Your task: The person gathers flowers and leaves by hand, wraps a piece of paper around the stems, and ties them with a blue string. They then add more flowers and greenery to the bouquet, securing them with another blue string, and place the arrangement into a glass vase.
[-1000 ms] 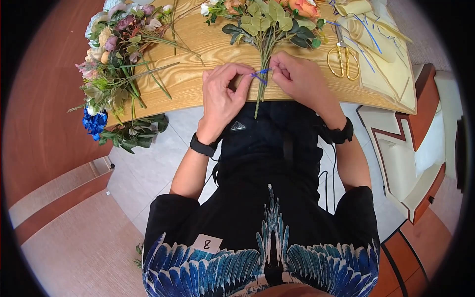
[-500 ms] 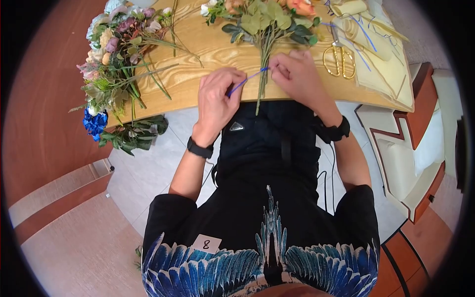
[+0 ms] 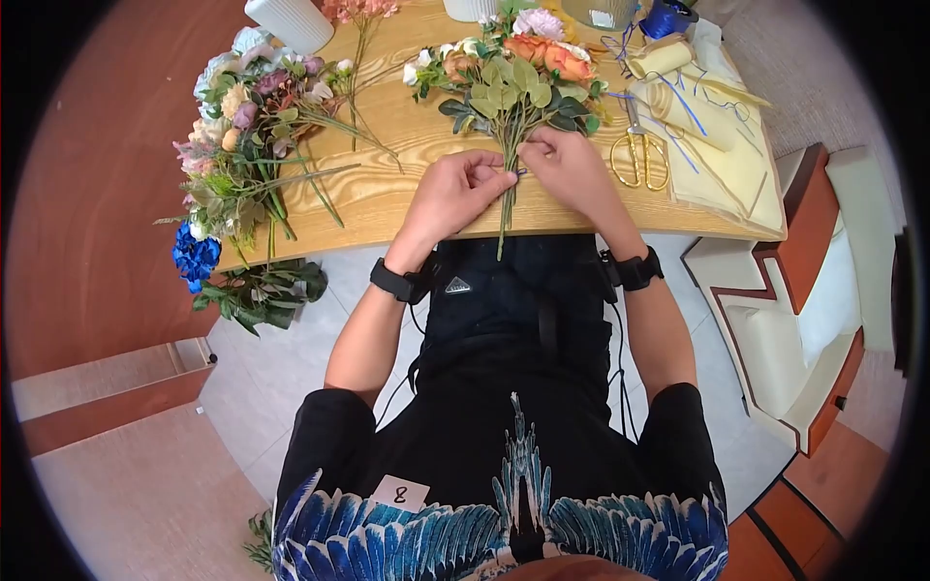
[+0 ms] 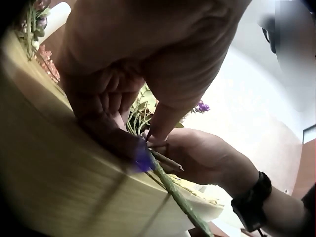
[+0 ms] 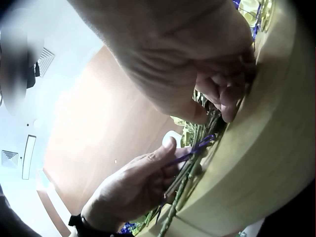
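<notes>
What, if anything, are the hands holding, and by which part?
The bouquet of orange and pink flowers, by its green stems below the leaves: the left hand and right hand hold them near a thin blue cord.

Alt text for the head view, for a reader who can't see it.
Left hand and right hand grip the stems of a bouquet at a wooden table, a bit of blue tie showing between them. More flowers lie to the left; scissors and cream paper lie to the right.

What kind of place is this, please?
Probably a home or small workshop table set up for flower arranging: a bouquet is held by its stems, with gold-handled scissors and a spool of blue ribbon nearby.
</notes>
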Motion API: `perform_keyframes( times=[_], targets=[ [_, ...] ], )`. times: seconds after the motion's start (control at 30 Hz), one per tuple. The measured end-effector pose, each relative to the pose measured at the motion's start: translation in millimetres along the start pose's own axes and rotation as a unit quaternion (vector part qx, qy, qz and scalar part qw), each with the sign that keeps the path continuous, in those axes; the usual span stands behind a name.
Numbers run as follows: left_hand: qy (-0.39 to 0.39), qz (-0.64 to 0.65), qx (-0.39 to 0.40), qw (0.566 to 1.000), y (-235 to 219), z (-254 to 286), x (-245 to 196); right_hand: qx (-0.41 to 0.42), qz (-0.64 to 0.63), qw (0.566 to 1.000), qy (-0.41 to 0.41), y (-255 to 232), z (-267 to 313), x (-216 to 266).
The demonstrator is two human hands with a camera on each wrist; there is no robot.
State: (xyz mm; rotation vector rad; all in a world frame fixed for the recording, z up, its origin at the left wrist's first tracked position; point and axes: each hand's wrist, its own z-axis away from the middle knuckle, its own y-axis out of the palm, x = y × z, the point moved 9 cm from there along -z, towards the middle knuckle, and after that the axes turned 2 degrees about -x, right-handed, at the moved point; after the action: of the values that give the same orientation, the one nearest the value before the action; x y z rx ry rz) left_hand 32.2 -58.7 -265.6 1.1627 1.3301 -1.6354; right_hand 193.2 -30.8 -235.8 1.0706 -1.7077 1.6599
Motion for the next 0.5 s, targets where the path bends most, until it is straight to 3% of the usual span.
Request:
perform_keyframes(
  times=[0.07,0.13,0.17,0.23,0.3,0.4,0.5],
  targets=[
    [-0.010,0.013,0.050,0.999,8.3,-1.7,-1.9,0.004,-0.049,0.999,0.001,9.9,-5.8,-17.0],
    [0.003,0.036,0.038,0.999,9.4,-2.9,1.3,0.033,-0.186,0.982,0.001,25.3,-8.3,-25.9],
    [0.008,0.062,0.028,0.998,9.1,-2.0,1.8,0.030,-0.185,0.982,-0.007,22.4,-4.1,-17.1],
    [0.010,0.065,0.026,0.998,10.5,5.3,-4.9,0.046,-0.331,0.942,0.024,19.4,9.6,-1.2],
    [-0.007,0.200,0.039,0.979,14.7,14.7,-13.1,0.064,-0.327,0.943,-0.014,14.3,17.7,14.3],
    [0.013,0.249,0.038,0.968,17.4,36.4,-35.9,0.018,-0.403,0.915,-0.015,1.2,33.1,28.4],
    [0.046,0.275,0.036,0.960,20.3,50.3,-54.4,0.040,-0.400,0.915,-0.024,-7.1,45.9,51.1]
  ],
)
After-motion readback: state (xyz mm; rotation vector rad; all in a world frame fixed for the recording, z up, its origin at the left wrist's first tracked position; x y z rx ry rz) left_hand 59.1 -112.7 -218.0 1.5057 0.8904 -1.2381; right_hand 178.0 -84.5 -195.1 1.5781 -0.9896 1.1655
